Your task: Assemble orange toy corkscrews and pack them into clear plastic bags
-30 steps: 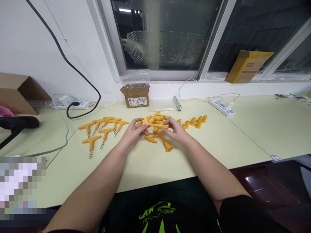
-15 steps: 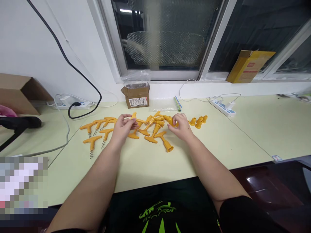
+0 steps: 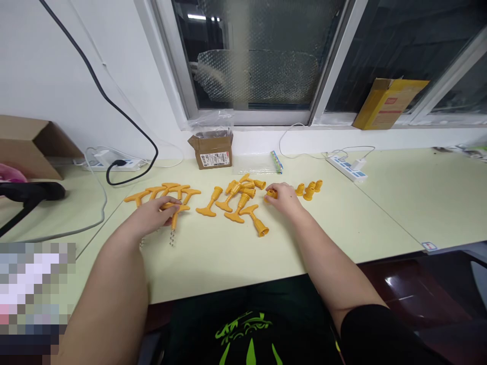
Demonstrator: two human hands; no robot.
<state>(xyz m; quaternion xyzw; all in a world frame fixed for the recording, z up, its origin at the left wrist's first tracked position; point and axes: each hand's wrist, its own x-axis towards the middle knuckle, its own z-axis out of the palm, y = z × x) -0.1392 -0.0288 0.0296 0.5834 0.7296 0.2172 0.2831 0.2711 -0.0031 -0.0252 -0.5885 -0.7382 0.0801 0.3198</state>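
My left hand [image 3: 157, 215] is closed on the orange T-handle of a corkscrew [image 3: 174, 219], whose metal spiral points down toward the table. Behind that hand lie several more T-handled corkscrews [image 3: 146, 196]. Closed fingers of my right hand [image 3: 282, 198] hold an orange bell-shaped cap [image 3: 271, 194], partly hidden by them. Between the hands lies a group of handles joined to caps, one of them a piece [image 3: 208, 207] at the group's left side. Several loose caps [image 3: 309, 191] stand just right of my right hand.
A small open cardboard box [image 3: 213, 152] is against the wall, with a clear plastic bag [image 3: 253, 165] beside it. Power strips lie at the left [image 3: 129, 166] and right [image 3: 347, 169]. A black stand [image 3: 32, 192] and a larger carton [image 3: 34, 147] occupy the left.
My left hand has moved left and toward me, from the joined pieces to the separate corkscrews, and now grips one. My right hand remains near its former place with a cap.
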